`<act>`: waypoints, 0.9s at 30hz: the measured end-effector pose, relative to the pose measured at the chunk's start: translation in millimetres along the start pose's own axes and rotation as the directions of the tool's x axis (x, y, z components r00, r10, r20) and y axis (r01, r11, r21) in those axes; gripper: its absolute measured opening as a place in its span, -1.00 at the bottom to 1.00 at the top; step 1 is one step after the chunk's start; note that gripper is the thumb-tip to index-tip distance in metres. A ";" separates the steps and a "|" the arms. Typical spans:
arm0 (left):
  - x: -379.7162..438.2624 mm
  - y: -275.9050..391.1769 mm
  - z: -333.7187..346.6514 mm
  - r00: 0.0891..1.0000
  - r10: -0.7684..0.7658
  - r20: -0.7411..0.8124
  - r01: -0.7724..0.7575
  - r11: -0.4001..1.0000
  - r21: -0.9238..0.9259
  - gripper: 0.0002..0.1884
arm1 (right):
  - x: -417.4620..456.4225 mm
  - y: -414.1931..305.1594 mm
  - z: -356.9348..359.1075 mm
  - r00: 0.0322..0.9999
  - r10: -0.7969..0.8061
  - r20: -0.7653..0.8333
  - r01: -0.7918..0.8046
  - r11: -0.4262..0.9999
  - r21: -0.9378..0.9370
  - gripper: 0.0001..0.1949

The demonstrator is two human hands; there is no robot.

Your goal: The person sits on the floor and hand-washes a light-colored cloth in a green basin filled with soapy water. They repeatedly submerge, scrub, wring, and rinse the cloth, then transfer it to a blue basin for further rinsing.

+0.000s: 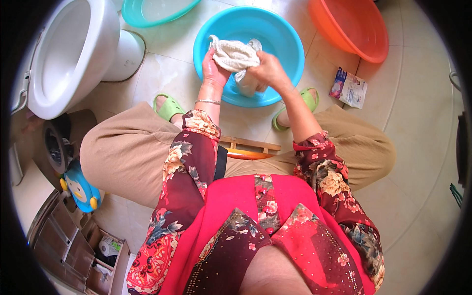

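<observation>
A wet-looking, cream-coloured cloth (236,55) is stretched between my two hands above a blue plastic basin (287,40). My left hand (215,70) supports the cloth's left end, its thumb up along the edge. On the other side my right hand (271,72) grips the right end, slightly blurred. Part of the cloth hangs down below my right hand into the basin, where some of it is hidden by the fingers. The basin rests on the tiled floor between my feet in green clogs.
A white toilet (73,55) stands at the left, with a teal basin (158,18) beyond it. An orange basin (354,33) is tilted at upper right, near a printed packet (348,87) on the floor. A blue penguin-shaped item (81,188) stands by my left knee.
</observation>
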State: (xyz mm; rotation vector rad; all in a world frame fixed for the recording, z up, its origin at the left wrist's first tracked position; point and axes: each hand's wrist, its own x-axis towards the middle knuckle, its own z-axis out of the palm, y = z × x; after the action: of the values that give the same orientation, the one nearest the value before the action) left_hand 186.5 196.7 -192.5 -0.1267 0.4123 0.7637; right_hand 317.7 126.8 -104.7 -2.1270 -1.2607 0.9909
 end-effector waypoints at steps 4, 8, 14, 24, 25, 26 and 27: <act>-0.1 -5.0 24.7 0.996 -0.073 0.047 0.068 0.993 0.102 -0.48 | -3.4 -42.0 -38.6 0.982 -0.136 -0.132 0.125 0.988 -0.089 -0.76; -1.2 -9.0 57.9 0.990 -0.084 0.116 0.066 0.986 0.155 -0.51 | -21.1 -78.4 -67.5 0.973 -0.138 -0.187 0.122 0.988 -0.093 -0.76; -5.7 -8.3 110.5 0.943 -0.118 0.311 0.070 0.985 0.160 -0.51 | -60.5 -127.0 -103.9 0.956 -0.185 -0.227 0.218 0.968 0.127 -0.83; -7.8 -2.7 128.5 0.912 -0.125 0.390 0.113 0.992 0.055 -0.53 | -55.9 -124.9 -103.3 0.868 -0.328 -0.371 0.316 0.944 -0.096 -0.82; -1.0 -1.1 115.6 0.933 -0.099 0.345 0.091 0.995 0.038 -0.53 | -53.1 -117.6 -94.9 0.931 -0.219 -0.293 0.194 0.975 -0.112 -0.80; 4.2 2.3 100.6 0.952 -0.061 0.300 0.073 0.997 -0.030 -0.54 | -45.9 -102.1 -83.6 0.958 -0.226 -0.179 0.188 0.960 -0.208 -0.79; 8.5 5.2 84.2 0.962 -0.044 0.268 0.061 0.997 -0.055 -0.57 | -37.8 -83.3 -70.1 0.974 -0.217 -0.062 0.189 0.934 -0.304 -0.77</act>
State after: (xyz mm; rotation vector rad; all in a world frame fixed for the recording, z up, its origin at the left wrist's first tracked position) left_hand 215.0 227.8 -118.9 -0.0914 0.1283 0.7296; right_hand 315.1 129.6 10.4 -2.1732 -1.6280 0.6368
